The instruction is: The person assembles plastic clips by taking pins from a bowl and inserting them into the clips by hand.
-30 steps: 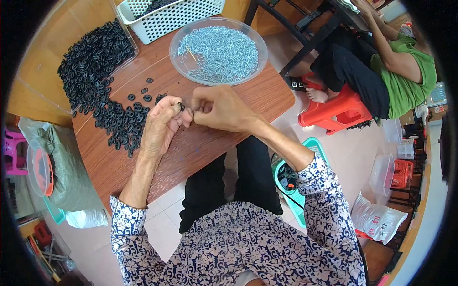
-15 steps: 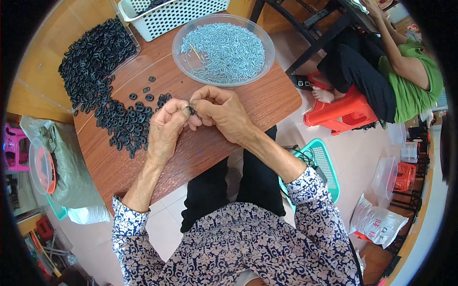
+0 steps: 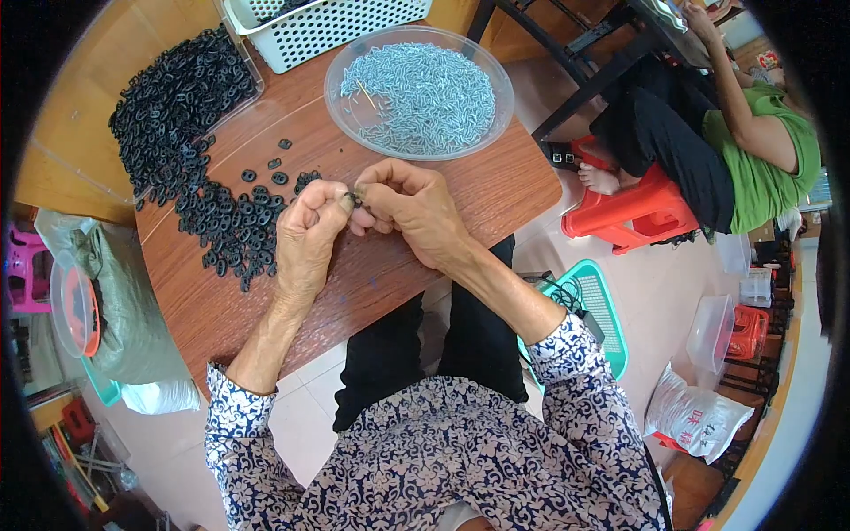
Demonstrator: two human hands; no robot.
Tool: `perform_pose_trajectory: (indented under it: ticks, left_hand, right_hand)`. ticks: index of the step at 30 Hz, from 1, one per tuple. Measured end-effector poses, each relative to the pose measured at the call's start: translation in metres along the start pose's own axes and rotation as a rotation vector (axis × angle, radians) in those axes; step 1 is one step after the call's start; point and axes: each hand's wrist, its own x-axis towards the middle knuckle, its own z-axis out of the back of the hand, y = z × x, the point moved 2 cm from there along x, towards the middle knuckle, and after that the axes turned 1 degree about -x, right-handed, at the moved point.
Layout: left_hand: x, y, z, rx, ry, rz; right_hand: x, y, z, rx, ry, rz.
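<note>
Above the brown wooden table (image 3: pixel 332 305), my left hand (image 3: pixel 303 243) is closed in a pinch on a small black plastic piece (image 3: pixel 357 201). My right hand (image 3: pixel 421 217) meets it, thumb and fingers closed on the same piece; anything smaller between the fingertips is hidden. To the left of my hands lies a loose spread of black oval pieces with two holes (image 3: pixel 235 221), joined to a bigger heap (image 3: pixel 173 106). Beyond my right hand stands a clear round bowl (image 3: pixel 507 106) of small silvery-blue, spring-like pieces (image 3: pixel 425 97). A thin yellowish stick (image 3: pixel 366 94) rests in it.
A white perforated basket (image 3: pixel 332 40) stands at the table's far edge. On the right, a person in green (image 3: pixel 757 146) sits on a red stool (image 3: pixel 629 217). A turquoise basket (image 3: pixel 606 301) with a dark cable is on the floor; a sack (image 3: pixel 133 310) stands left.
My hands stay together in nearly the same place, still pinching the black piece, with only slight finger movement. The whole view has shifted a little.
</note>
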Motion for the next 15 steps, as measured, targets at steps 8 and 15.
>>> perform_pose_trajectory:
  ticks: [8, 15]
  left_hand:
    - [-0.0015, -0.0038, -0.0029, 0.037, -0.013, -0.020]
    - [-0.0032, -0.0078, -0.0053, 0.184, -0.051, -0.068]
  right_hand:
    - [0.0016, -0.0026, -0.0001, -0.024, -0.011, 0.001]
    - [-0.0004, 0.0017, -0.0046, -0.108, -0.035, 0.016]
